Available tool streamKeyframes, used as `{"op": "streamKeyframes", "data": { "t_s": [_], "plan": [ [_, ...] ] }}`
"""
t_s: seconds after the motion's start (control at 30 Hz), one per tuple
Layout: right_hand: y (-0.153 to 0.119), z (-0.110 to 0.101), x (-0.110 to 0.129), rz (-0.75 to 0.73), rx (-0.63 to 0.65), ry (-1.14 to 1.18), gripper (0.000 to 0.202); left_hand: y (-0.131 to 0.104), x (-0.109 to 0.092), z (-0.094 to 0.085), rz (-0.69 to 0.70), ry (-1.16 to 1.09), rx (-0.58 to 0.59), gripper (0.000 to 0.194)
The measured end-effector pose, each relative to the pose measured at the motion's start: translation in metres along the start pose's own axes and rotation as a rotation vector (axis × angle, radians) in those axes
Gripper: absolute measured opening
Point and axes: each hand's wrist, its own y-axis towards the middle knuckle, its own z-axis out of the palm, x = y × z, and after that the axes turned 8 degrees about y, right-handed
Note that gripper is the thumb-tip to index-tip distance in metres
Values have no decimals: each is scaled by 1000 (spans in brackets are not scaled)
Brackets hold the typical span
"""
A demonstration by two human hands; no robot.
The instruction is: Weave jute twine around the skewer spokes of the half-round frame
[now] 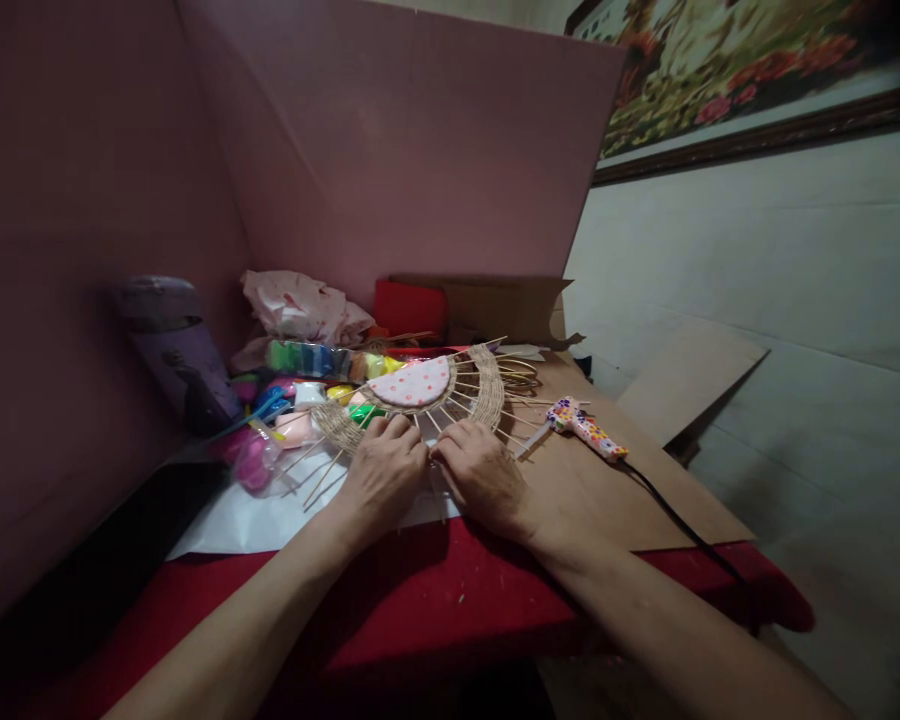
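Observation:
A fan-shaped craft piece of thin sticks and woven jute twine (487,395) lies in front of me. At its middle is a half-round pad of white cloth with pink dots (411,383). My left hand (390,460) is closed on the near edge of the twine band, its fingers curled over the sticks. Close beside it, my right hand (484,475) is also closed on the same near edge. Both sets of fingertips almost meet and cover that part of the band. Stick ends poke out beyond the twine on both sides.
A flower-patterned glue gun (586,430) with a black cord lies on brown cardboard (667,505) at right. Bagged colored clay (311,358), a purple tumbler (184,355) and crumpled pink cloth (304,305) stand left and behind. Red cloth (420,610) covers the table's front.

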Motion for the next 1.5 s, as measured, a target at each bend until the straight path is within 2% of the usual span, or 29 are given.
{"op": "streamKeyframes", "data": {
  "t_s": [0.2,0.33,0.43,0.5,0.57,0.6,0.67,0.73,0.77,0.83,0.93,1.03,1.1,1.2,1.3,1.4,1.5],
  "plan": [
    [-3,-6,0,88,-152,144,15,0,4,7,-115,-111,45,10],
    [-9,-26,-5,187,-329,221,16,-1,5,7,-138,-193,72,10],
    [-22,-53,-29,347,-501,156,18,0,7,7,-151,-236,54,11],
    [-36,-70,-56,553,-579,26,21,0,8,7,-153,-249,30,12],
    [-51,-82,-86,782,-529,-103,24,1,8,8,-152,-252,6,12],
    [-58,-86,-100,890,-428,-147,25,1,8,8,-151,-250,-3,12],
    [-71,-86,-121,1049,-139,-140,30,1,7,8,-145,-244,-19,12],
    [-78,-79,-132,1067,79,-94,43,1,7,8,-145,-241,-33,11],
    [-80,-74,-135,1039,138,-82,50,1,7,8,-146,-243,-34,11],
    [-80,-64,-136,947,190,-70,57,1,7,7,-153,-250,-28,11],
    [-80,-54,-137,804,210,-43,44,0,8,8,-152,-257,-19,12],
    [-82,-52,-138,729,171,-19,36,-1,8,10,-153,-261,-28,11],
    [-85,-55,-139,742,129,-14,37,-1,8,10,-159,-260,-29,10],
    [-92,-63,-138,849,78,53,38,-1,7,9,-171,-254,-21,12],
    [-97,-74,-138,970,-52,217,46,-1,6,7,-181,-256,-17,13],
    [-102,-85,-139,1007,-207,406,54,-1,6,7,-178,-259,-17,13],
    [-104,-90,-136,1004,-218,521,50,-1,6,6,-181,-259,-5,14]
  ]
}}
